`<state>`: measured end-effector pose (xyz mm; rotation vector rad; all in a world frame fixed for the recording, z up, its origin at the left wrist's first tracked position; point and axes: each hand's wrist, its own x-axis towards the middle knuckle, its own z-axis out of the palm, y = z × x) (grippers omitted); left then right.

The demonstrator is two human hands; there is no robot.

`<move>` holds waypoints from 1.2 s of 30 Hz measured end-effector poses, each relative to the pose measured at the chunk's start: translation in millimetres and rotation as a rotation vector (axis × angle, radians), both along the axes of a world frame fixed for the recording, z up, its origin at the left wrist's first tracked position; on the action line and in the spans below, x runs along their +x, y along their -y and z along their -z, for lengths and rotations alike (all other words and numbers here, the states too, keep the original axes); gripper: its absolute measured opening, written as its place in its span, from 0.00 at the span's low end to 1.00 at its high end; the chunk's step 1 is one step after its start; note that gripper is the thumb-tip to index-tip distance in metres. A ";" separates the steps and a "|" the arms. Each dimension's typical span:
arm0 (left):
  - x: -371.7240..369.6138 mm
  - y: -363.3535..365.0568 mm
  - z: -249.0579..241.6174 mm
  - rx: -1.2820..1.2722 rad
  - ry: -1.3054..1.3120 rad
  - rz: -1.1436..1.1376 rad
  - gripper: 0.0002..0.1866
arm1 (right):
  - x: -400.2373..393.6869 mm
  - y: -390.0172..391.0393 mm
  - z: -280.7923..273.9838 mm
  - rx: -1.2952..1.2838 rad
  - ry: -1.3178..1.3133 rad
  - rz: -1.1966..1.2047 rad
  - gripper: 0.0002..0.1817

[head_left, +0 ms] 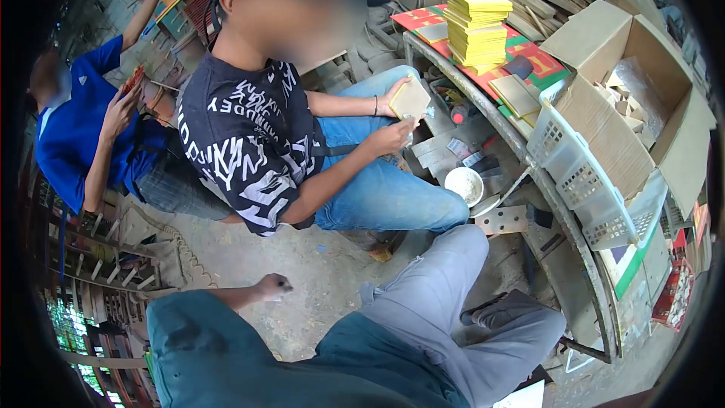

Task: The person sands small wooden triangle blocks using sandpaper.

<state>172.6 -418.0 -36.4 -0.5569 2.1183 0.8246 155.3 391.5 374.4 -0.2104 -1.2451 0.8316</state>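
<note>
My left hand [273, 286] reaches out from a teal sleeve [204, 332] over the bare floor, left of my grey trousers [430, 287]. Its fingers are curled closed. Something small and pale shows at its lower edge, too small to name. Nothing else touches this hand. My right hand is out of view. Beside me, a seated co-worker in a black patterned shirt holds a flat board with yellow edges [411, 98] in one hand. The other hand of that person [391, 137] is at the board's lower edge, on something I cannot make out.
On a red and green bench board [544, 66] stands a stack of yellow-edged boards [478, 26]. An open cardboard box [615, 132] with wooden pieces sits in a white plastic crate [578, 177]. A white bowl [464, 186] stands below. Another person in blue [94, 125] sits left.
</note>
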 end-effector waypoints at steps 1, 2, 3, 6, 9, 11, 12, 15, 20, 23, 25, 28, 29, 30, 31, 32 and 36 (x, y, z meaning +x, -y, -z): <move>7.5 20.5 15.2 -0.069 -0.008 0.023 0.12 | 5.5 9.9 -9.2 0.047 -0.109 0.190 0.09; 8.8 22.5 18.2 -0.112 -0.003 0.011 0.12 | 5.2 26.1 -2.5 0.095 -0.168 0.257 0.07; 9.5 23.2 19.2 -0.154 0.003 -0.001 0.12 | -0.5 47.0 12.7 0.132 -0.198 0.273 0.05; 10.1 6.3 27.2 -0.169 0.006 -0.088 0.13 | -46.8 143.7 127.0 0.075 -0.022 -0.043 0.10; -7.9 -31.9 19.0 0.128 -0.252 -0.061 0.14 | -115.3 314.1 257.6 0.041 1.053 -1.088 0.18; 24.2 -53.4 7.0 0.054 -0.198 0.075 0.13 | -134.0 398.3 318.3 0.066 1.370 -1.467 0.24; 20.1 -47.3 34.4 0.085 -0.276 0.170 0.13 | -132.2 397.0 300.0 0.112 1.321 -1.594 0.22; 39.9 -83.9 -21.9 0.184 -0.023 0.113 0.14 | -132.7 352.5 271.0 -0.058 1.319 -1.478 0.18; 77.7 -87.1 -60.7 0.505 0.581 0.325 0.14 | -130.1 276.4 278.9 -0.156 1.452 -1.405 0.16; 82.6 -105.3 -78.5 0.679 0.519 0.298 0.14 | -92.4 278.9 293.2 -0.283 1.384 -1.842 0.16; 80.6 -109.1 -72.6 0.722 0.307 0.369 0.14 | -66.7 304.2 286.0 -0.006 1.420 -2.026 0.20; 64.5 -130.0 -96.7 0.474 0.268 0.465 0.16 | -29.5 355.0 291.9 0.030 1.429 -2.290 0.21; 70.3 -126.1 -80.9 0.504 0.271 0.407 0.18 | -20.0 371.1 296.8 0.072 1.397 -2.345 0.22; 69.3 -126.6 -80.5 0.500 0.277 0.406 0.18 | -15.3 383.2 297.2 0.336 1.339 -2.322 0.22; 66.0 -128.0 -80.6 0.509 0.299 0.414 0.18 | -7.0 397.8 303.1 0.459 1.302 -2.334 0.22; 61.6 -130.9 -82.7 0.520 0.319 0.421 0.18 | 0.1 410.8 308.6 0.585 1.264 -2.340 0.21; 53.8 -138.3 -88.4 0.472 0.284 0.426 0.15 | 1.1 441.0 302.2 0.990 1.279 -2.176 0.18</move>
